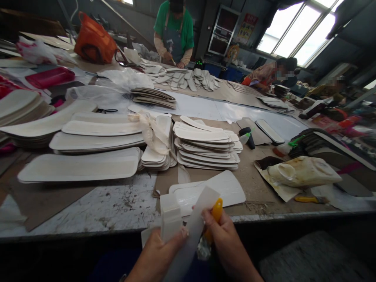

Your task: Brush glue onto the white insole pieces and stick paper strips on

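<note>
My left hand [160,252] is closed around a bundle of off-white strips [170,217], held upright at the table's front edge. A single translucent whitish strip [207,197] slants between my hands; my left thumb lies at its edge and my right fingers pinch its other side. In my right hand [227,239] is a brush with a yellow handle [217,209], its pale, caked end pointing down. Just beyond my hands, white curved panels [223,188] lie overlapping on brown sheeting.
Stacks of white panels [202,145] stand beyond, with more panels [79,166] to the left. At right lie a glue-stained plastic container [305,172] and another yellow-handled brush [308,199]. A person in green [185,31] works across the table; other people are at far right.
</note>
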A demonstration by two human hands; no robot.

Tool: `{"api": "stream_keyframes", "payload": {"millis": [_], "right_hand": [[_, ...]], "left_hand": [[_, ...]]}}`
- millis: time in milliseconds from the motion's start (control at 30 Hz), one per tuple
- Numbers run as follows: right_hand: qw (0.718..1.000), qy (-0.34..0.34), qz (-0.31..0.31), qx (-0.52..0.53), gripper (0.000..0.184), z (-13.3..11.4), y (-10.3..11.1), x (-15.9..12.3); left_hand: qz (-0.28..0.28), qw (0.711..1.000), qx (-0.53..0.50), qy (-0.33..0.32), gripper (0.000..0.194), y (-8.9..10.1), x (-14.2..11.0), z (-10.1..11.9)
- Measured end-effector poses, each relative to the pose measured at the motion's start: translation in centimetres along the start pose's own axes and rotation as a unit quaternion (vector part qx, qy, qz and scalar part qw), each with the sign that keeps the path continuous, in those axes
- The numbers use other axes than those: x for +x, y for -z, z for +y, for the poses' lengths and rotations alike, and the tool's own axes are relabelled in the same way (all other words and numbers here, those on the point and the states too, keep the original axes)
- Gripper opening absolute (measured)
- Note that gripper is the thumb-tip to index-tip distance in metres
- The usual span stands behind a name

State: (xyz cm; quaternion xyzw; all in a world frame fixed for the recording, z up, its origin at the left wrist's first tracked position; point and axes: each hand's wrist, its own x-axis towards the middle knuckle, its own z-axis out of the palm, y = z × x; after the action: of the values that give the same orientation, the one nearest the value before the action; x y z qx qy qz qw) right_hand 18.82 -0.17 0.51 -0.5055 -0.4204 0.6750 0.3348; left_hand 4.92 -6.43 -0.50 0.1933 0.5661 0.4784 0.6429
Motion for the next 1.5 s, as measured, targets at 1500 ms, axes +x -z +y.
{"api": "stream_keyframes", "payload": {"millis": [1500], "right_hand": [[0.639,0.097,-0.25,-0.721,0.024,-6.3,-1.3,8.7]], "left_hand": [[0.106,0.963,0.249,-0.003,0.027,2.1,6.5,2.5]]}}
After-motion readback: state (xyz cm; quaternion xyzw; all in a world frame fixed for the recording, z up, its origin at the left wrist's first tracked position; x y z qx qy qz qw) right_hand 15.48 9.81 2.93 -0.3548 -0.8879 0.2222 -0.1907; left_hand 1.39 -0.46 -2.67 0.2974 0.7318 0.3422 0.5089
